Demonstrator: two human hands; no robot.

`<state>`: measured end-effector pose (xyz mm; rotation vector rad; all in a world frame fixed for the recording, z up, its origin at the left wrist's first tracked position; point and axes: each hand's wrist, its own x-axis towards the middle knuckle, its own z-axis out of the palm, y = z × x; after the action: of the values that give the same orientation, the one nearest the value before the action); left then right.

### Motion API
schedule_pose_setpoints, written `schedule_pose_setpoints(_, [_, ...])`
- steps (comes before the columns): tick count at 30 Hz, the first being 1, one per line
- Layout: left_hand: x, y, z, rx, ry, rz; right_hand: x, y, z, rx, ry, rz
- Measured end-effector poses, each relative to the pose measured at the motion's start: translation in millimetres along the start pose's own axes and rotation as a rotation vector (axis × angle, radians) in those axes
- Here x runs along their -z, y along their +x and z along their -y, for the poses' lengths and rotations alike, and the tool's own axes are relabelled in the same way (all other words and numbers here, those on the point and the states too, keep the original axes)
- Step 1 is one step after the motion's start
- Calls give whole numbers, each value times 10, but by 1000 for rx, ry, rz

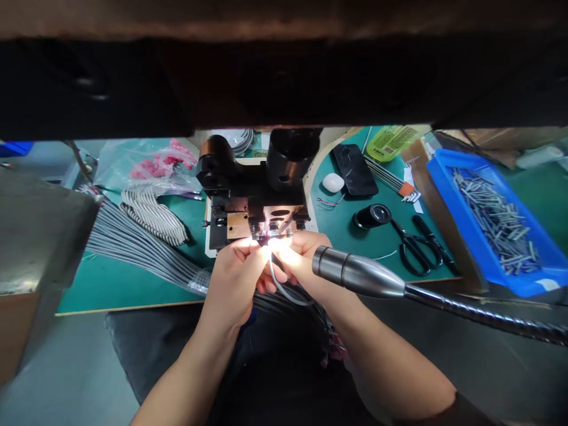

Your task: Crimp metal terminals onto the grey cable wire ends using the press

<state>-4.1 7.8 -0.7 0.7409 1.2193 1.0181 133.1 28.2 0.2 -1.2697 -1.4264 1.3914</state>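
My left hand (pixel 233 278) and my right hand (pixel 306 257) meet at the front of a black bench machine (pixel 255 180). Their fingers are pinched together around the end of a thin grey cable (pixel 284 291). From there the cable loops down and to the right beneath my right hand. Bright glare washes out the fingertips, so the cable's tip and any small part at it cannot be made out. A metal gooseneck lamp (pixel 359 272) lights this spot from the right, just over my right wrist.
A bundle of grey cables (pixel 142 239) lies left on the green mat (pixel 118 281), near a plastic bag of pink pieces (pixel 151 168). To the right are scissors (pixel 419 251), a black loupe-like cylinder (pixel 371 217), a black phone (pixel 355 170) and a blue bin (pixel 477 254) of metal pieces.
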Motion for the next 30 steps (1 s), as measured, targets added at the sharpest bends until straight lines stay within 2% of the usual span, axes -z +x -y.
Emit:
schedule_pose_setpoints(5, [-53,-23,12,24,-39,-71,68,-91,-38,196,-403,-175])
schedule_pose_setpoints(10, [-71,-33,38,-1,-46,-98,131,-60,-91,324,-648,-62])
schedule_pose_setpoints(14, [-74,-60,51,-16,-28,-97,165,-9,-126,490,-786,-90])
schedule_pose_setpoints(23, [-63,-111,46,3,-51,-55,207,3,-213,614,-816,-106])
schedule_pose_setpoints(30, [-136,-89,-39,54,-129,-88,216,19,-147,567,-783,-51])
